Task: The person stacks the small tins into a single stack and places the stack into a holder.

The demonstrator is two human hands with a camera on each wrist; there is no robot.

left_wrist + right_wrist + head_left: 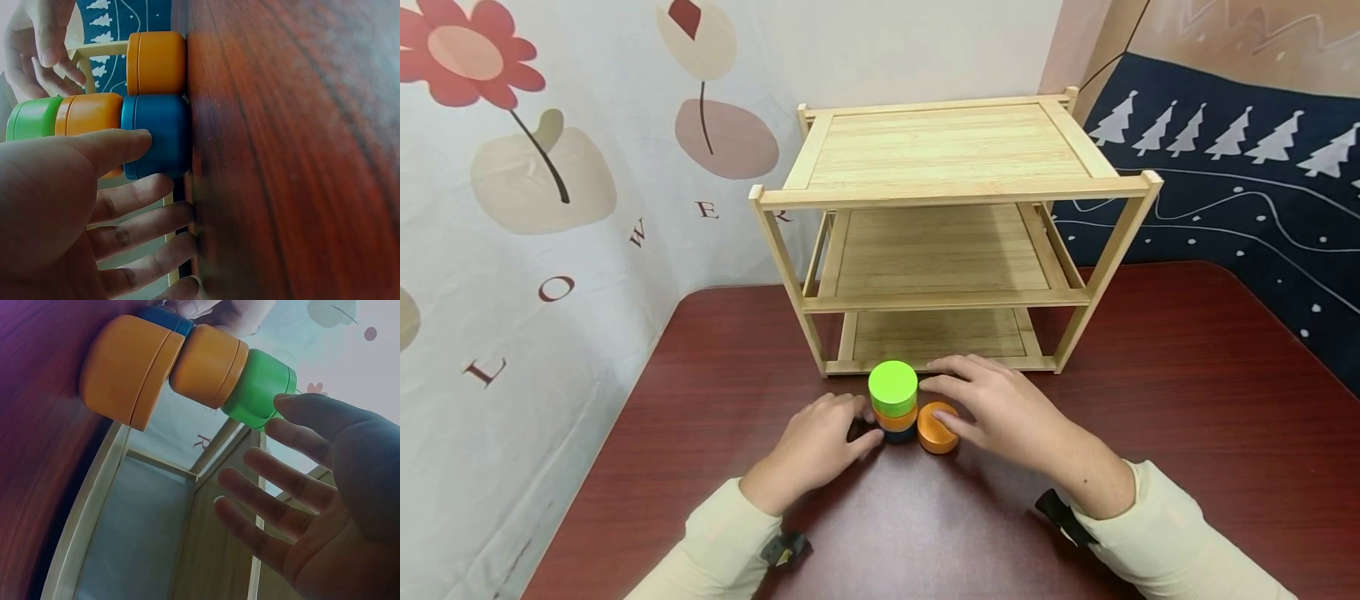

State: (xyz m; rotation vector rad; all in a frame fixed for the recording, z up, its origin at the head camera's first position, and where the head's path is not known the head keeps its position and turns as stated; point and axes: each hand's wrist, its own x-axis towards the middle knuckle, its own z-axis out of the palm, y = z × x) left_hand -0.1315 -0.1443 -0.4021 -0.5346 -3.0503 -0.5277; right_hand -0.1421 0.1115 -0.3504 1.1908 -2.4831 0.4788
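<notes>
A stack of three small round canisters stands on the table: a blue one (pixel 159 134) at the bottom, an orange one (pixel 206 365) in the middle, a green one (pixel 892 387) on top. A second orange canister (pixel 937 428) stands beside the blue one. My left hand (pixel 820 442) is at the stack's left, its thumb tip overlapping the blue canister in the left wrist view and its fingers loosely extended low beside it. My right hand (pixel 1003 408) hovers at the right, fingers spread, thumb over the loose orange canister in the head view and near the green one in the right wrist view.
A three-tier wooden shelf (pixel 955 196) stands right behind the canisters, its front lower rail close to them. The dark red table (pixel 700 358) runs to a printed cloth (pixel 655 167) on the left and a dark tree-patterned cloth (pixel 1247 192) on the right.
</notes>
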